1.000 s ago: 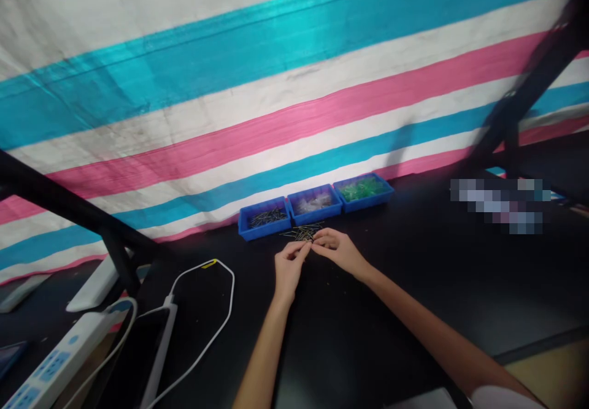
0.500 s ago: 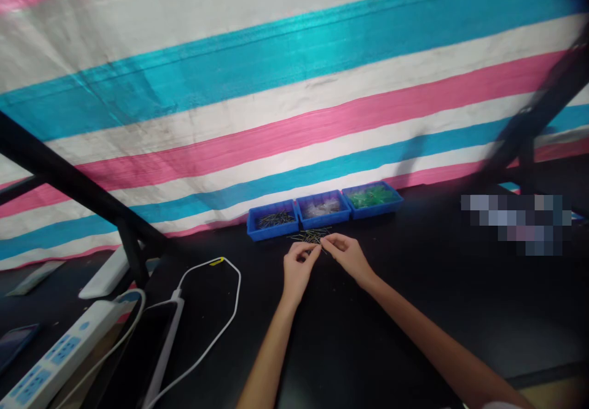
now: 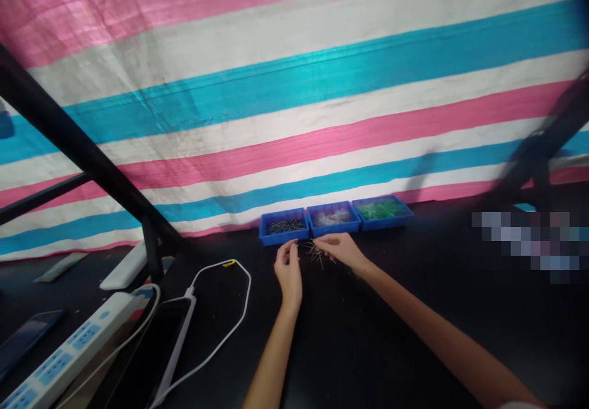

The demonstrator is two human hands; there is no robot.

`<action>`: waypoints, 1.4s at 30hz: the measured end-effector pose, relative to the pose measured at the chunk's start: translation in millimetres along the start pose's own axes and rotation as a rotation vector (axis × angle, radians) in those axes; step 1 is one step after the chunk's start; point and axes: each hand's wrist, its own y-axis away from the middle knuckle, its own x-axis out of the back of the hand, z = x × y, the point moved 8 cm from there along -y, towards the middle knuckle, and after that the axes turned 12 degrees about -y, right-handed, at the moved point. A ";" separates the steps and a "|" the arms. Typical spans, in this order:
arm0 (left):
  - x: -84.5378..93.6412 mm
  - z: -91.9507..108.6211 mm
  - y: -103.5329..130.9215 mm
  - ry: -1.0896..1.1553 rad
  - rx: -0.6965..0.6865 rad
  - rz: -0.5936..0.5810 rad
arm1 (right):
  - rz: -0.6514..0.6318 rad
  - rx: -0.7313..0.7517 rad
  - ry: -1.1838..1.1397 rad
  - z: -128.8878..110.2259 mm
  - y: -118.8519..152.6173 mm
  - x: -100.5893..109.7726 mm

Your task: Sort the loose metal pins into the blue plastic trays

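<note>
A small loose pile of thin, needle-like metal pins lies on the black table in front of the blue trays. My right hand is over the right side of this pile, thumb and fingertips pinched together among the pins. Whether a pin is between them is too small to tell. To the left of the pile is my left hand, its thumb and forefinger closed in a pinch close to the left tray; what they hold, if anything, cannot be made out.
Three blue trays stand in a row: dark pins in the left tray, clear pieces in the middle tray, green pieces in the right tray. Leftward lie a white cable, a tablet-like device and a power strip. Striped sheeting hangs behind.
My hands have moved apart from near contact; the left is now left of the pile, the right over it. Pins in the pile lie differently. The view has shifted slightly.
</note>
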 end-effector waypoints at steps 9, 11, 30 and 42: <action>-8.9 -2.7 -2.3 -0.083 -0.002 -0.139 | -0.030 0.154 0.161 -38.9 -16.3 19.1; -18.0 -1.6 1.3 -0.169 -0.040 -0.212 | 0.074 0.173 0.438 -31.8 -4.9 41.2; -57.5 2.0 26.2 -0.292 -0.146 -0.470 | 0.281 0.103 0.722 4.9 35.4 71.6; -62.3 16.2 37.9 -0.329 -0.305 -0.507 | 0.041 0.107 0.146 16.9 29.8 49.8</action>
